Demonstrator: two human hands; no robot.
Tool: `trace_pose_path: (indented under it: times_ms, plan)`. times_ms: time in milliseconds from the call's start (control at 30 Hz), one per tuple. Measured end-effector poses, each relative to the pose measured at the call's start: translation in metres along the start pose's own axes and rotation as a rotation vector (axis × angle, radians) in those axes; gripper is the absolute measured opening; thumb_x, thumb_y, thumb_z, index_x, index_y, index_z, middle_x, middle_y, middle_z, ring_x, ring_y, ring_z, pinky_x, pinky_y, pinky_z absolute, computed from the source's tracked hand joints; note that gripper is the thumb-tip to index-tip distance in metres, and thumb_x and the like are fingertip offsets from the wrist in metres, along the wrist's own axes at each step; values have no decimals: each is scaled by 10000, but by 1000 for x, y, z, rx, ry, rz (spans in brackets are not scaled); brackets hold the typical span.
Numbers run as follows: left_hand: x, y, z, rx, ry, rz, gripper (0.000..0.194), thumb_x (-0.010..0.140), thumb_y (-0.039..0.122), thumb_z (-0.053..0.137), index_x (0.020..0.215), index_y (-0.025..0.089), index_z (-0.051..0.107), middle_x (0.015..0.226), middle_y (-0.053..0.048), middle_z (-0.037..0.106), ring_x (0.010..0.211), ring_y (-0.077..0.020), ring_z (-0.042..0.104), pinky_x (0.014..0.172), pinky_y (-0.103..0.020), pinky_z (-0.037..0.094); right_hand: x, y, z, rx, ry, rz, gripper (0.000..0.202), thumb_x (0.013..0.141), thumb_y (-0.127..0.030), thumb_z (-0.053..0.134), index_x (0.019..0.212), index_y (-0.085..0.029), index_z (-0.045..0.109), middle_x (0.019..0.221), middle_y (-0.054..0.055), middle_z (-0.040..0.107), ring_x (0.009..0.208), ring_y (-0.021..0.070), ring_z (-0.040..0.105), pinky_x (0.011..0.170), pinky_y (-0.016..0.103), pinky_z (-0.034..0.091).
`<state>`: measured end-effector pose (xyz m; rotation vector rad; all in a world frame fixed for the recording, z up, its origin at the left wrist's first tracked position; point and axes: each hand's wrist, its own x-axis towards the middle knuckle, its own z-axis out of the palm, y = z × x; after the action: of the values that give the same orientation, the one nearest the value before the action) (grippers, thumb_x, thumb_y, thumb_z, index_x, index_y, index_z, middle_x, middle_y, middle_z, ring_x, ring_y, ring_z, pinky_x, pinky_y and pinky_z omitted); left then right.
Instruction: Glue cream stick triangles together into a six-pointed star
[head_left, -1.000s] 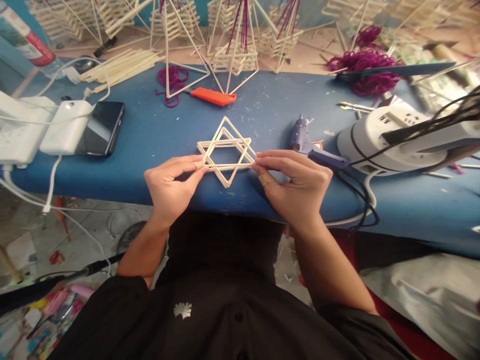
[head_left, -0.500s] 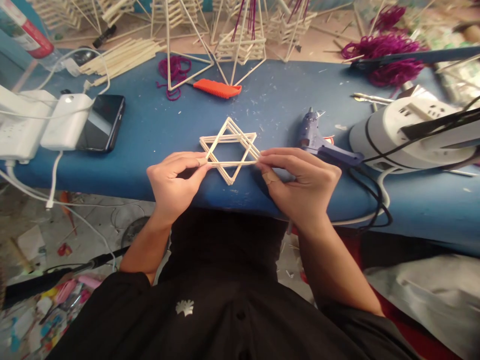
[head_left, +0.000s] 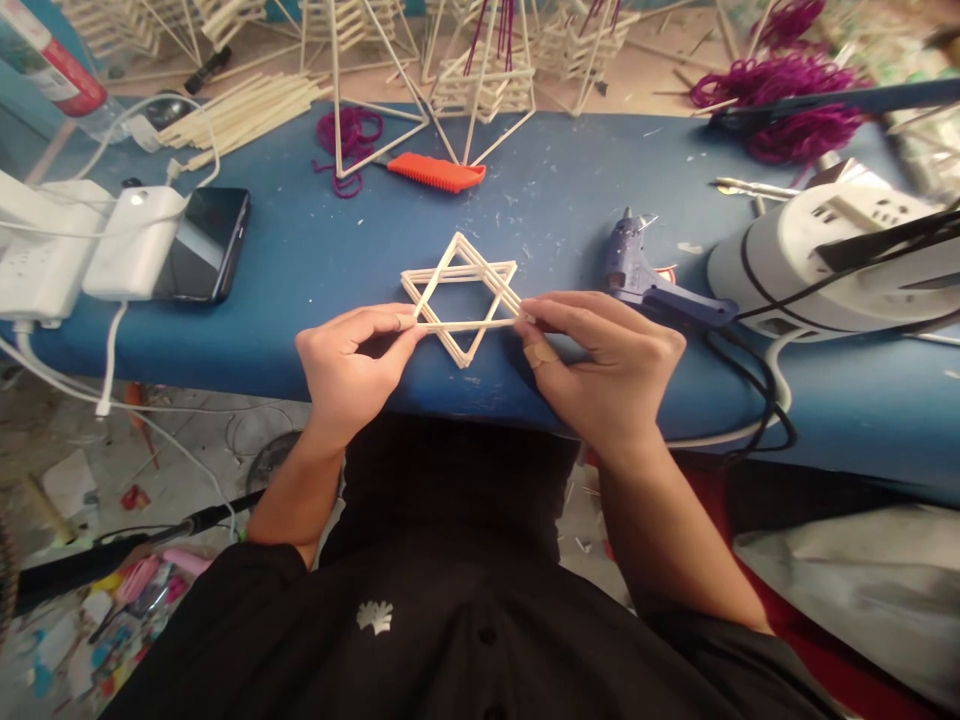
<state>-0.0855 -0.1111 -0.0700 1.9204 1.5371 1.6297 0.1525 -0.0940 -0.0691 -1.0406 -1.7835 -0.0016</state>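
A six-pointed star frame of thin wooden sticks [head_left: 466, 328], built in stacked layers, sits on the blue work surface [head_left: 315, 250] in front of me. My left hand [head_left: 356, 365] pinches its lower left corner between thumb and fingers. At the lower right corner, the fingertips of my right hand [head_left: 600, 365] are closed on the star in the same way. A bandage-like strip wraps my right thumb. Just beyond the right hand lies a blue glue gun [head_left: 637, 270].
An orange-handled cutter [head_left: 436, 172] and purple yarn [head_left: 349, 135] lie farther back, near stick frames [head_left: 480, 90] and loose sticks [head_left: 247, 115]. At left are a phone [head_left: 202, 245] and white chargers [head_left: 131, 245]. A round power strip [head_left: 810, 255] with cables stands at right.
The view has shifted very slightly. Both hands keep their pinch on the star, which stays in practically the same place.
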Motion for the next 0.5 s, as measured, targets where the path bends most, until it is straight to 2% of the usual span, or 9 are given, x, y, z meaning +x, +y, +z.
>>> trace_pose_path:
  times_ms: [100, 500]
  plan:
    - [0, 0, 0, -2, -19, -21, 74, 858, 198, 914, 872, 236, 852, 958, -2, 872, 904, -210, 853, 855, -325, 703, 0, -1, -1, -14, -14, 6, 151, 913, -166, 783, 1005, -267, 847, 984, 32, 849, 824, 196, 820, 747, 311, 684]
    - [0, 3, -5, 87, -9, 106, 84, 889, 158, 878, 851, 220, 835, 925, -19, 866, 847, -181, 833, 827, -289, 678, 1, -3, -1, -23, -41, 45, 128, 926, -173, 766, 994, -263, 826, 956, 17, 847, 775, 178, 804, 706, 297, 658]
